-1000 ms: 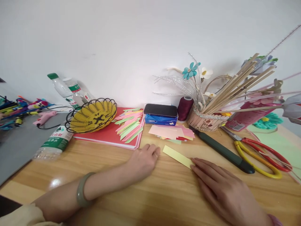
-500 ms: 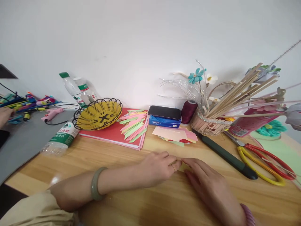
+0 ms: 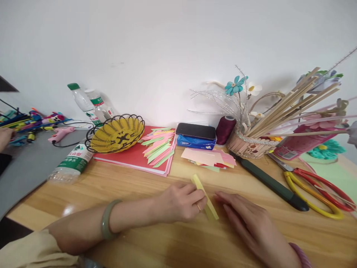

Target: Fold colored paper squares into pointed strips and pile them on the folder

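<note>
Wooden table (image 3: 156, 245): yellow paper strip (image 3: 205, 197) between both hands' fingertips.

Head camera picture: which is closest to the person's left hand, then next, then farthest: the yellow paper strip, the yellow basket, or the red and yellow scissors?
From the left hand:
1. Yellow paper strip, touching its fingers.
2. Yellow basket, up and to the left on the red paper.
3. Scissors, far off at the right edge.
</note>
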The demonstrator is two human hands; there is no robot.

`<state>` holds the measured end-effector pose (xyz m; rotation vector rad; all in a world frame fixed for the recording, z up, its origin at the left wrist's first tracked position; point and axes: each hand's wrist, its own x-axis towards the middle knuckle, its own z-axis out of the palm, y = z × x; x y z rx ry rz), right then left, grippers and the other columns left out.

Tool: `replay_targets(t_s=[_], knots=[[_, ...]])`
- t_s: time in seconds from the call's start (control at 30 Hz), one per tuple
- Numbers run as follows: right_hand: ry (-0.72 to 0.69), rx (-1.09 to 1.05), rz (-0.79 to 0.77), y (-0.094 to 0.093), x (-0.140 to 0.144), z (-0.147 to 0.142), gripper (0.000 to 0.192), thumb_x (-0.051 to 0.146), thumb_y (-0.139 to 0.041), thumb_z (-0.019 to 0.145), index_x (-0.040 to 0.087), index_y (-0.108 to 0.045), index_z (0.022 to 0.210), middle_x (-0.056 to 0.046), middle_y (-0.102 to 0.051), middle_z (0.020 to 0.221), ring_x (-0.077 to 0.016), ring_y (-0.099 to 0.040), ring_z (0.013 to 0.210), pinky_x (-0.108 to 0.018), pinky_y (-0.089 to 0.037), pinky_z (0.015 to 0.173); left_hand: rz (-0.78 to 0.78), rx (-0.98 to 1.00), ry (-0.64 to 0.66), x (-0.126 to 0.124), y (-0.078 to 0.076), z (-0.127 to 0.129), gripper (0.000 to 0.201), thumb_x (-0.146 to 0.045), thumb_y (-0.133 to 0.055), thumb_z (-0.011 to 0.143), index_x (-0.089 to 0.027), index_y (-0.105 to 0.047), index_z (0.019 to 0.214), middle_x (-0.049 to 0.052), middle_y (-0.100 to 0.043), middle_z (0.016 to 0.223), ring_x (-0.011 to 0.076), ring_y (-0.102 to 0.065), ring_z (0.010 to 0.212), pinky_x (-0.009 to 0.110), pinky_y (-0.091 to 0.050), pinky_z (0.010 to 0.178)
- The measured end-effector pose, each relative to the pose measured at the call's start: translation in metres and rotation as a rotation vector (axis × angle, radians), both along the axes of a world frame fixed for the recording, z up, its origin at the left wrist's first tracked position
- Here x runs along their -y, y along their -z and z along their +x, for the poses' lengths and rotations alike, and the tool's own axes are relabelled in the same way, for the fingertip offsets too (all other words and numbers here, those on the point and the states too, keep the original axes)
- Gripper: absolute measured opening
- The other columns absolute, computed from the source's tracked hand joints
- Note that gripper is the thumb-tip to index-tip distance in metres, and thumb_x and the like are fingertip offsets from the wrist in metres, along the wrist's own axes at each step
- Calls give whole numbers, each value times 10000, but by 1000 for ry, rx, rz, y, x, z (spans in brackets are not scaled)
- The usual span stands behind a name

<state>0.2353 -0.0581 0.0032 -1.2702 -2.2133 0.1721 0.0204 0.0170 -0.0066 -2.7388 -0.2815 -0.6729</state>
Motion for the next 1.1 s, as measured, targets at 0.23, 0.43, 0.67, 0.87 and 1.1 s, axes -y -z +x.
replay_targets(t_s=[0.23,0.43,0.67,0.87,1.1], knots=[[-158,286,225,-10,-6,-4,328,148,-341,896,168,-531,1164,-104,-605,1141,-175,-552,1048,-317,-502,825,11,48,104,-15,0,3,183,-111,-447,875,-155,-581,758,15,-643,867,122,-602,852,214,-492,705],[-251,414,334,-17,-18,-11,358,140,-259,931,143,-617,937,-85,-657,996,-189,-589,901,-313,-506,728,25,76,165,-32,5,3,216,-113,-455,883,-149,-595,723,4,-666,906,131,-605,953,201,-512,748],[-310,404,328,-14,-27,-22,376,138,-215,936,110,-581,1016,-97,-644,986,-193,-564,922,-329,-477,771,-36,38,180,-40,4,-2,266,-125,-401,914,-147,-624,771,9,-679,966,135,-601,1007,203,-535,738],[-317,392,193,-13,-30,-27,387,178,-209,949,135,-593,970,-60,-612,782,-171,-554,726,-316,-460,650,-152,-13,152,-45,-5,-6,265,-115,-378,926,-165,-638,925,-11,-663,1048,84,-590,1024,156,-504,819],[-236,340,150,-9,-29,-26,369,181,-249,947,151,-612,888,-60,-597,749,-167,-540,715,-301,-427,633,-99,-15,161,-28,-11,-20,232,-169,-422,925,-141,-647,881,46,-673,1016,164,-572,1061,278,-489,880]])
